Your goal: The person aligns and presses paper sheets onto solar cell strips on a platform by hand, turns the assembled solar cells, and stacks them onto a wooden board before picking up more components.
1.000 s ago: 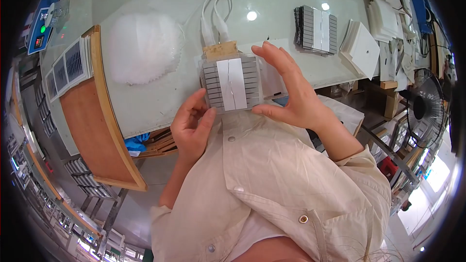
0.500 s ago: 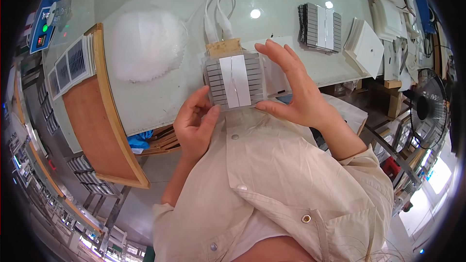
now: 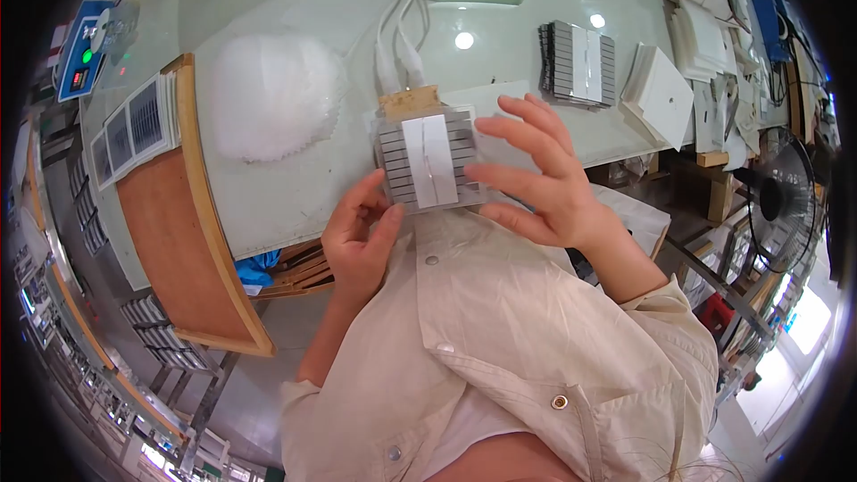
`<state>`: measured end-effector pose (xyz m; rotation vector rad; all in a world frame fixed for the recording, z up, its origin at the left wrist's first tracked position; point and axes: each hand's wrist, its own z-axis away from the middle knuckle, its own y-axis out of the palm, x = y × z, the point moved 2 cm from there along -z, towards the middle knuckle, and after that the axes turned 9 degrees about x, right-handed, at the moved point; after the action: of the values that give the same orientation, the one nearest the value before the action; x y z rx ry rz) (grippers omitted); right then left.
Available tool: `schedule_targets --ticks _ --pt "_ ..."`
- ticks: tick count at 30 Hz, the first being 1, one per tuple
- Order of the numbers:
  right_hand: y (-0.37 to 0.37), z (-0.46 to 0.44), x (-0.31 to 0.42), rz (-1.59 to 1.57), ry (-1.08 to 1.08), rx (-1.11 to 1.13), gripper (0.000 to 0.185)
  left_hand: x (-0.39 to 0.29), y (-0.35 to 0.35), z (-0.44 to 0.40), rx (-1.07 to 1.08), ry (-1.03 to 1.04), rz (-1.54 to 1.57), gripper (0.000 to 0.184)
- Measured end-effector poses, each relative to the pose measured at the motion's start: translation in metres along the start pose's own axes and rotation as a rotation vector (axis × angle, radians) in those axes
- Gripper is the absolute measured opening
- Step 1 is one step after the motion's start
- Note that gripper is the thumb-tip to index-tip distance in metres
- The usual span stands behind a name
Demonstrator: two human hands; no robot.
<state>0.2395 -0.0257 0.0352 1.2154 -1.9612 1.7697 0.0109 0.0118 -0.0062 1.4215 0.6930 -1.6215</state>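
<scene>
A flat grey-striped piece with a white central band (image 3: 429,161) lies at the table's near edge, inside what looks like a clear sleeve. Just beyond it is a tan block (image 3: 409,102) with white cables (image 3: 399,58) running from it. My left hand (image 3: 357,236) pinches the piece's lower left corner between thumb and fingers. On the other side, my right hand (image 3: 544,178) is spread, its fingertips at the piece's right edge.
A pile of clear bags (image 3: 272,96) lies at left, beside a wood-framed board (image 3: 170,232) holding striped cards (image 3: 134,129). At right are a stack of striped pieces (image 3: 578,64), white sheets (image 3: 659,96) and a fan (image 3: 784,199). A blue device (image 3: 82,49) stands far left.
My right hand's fingers have spread apart and lowered toward the piece's right edge. My left hand stays at the lower left corner. The whole view has shifted slightly.
</scene>
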Motion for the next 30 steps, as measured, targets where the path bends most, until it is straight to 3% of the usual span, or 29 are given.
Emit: schedule_targets --ticks 2,5,21,23,24,26,30 --pt "0.004 -0.005 0.010 0.122 0.055 0.149 0.040 0.002 0.000 0.001 0.016 0.005 -0.005 0.042" --pt "0.010 -0.015 0.016 0.179 0.101 0.199 0.045 -0.002 0.001 0.000 0.015 -0.006 0.009 0.042" --pt "0.016 -0.026 0.018 0.334 0.189 0.218 0.049 -0.008 -0.001 -0.003 0.046 0.053 -0.073 0.041" --pt "0.017 -0.025 0.016 0.318 0.167 0.192 0.048 -0.026 0.000 -0.004 -0.023 0.267 -0.538 0.039" --pt "0.017 -0.024 0.016 0.302 0.144 0.167 0.048 -0.030 -0.001 -0.007 -0.025 0.267 -0.537 0.039" --pt "0.016 -0.023 0.016 0.303 0.129 0.174 0.047 -0.038 0.001 -0.014 0.038 0.561 -0.875 0.036" --pt "0.017 -0.026 0.017 0.322 0.135 0.189 0.045 -0.042 0.009 -0.025 0.092 0.698 -0.963 0.034"
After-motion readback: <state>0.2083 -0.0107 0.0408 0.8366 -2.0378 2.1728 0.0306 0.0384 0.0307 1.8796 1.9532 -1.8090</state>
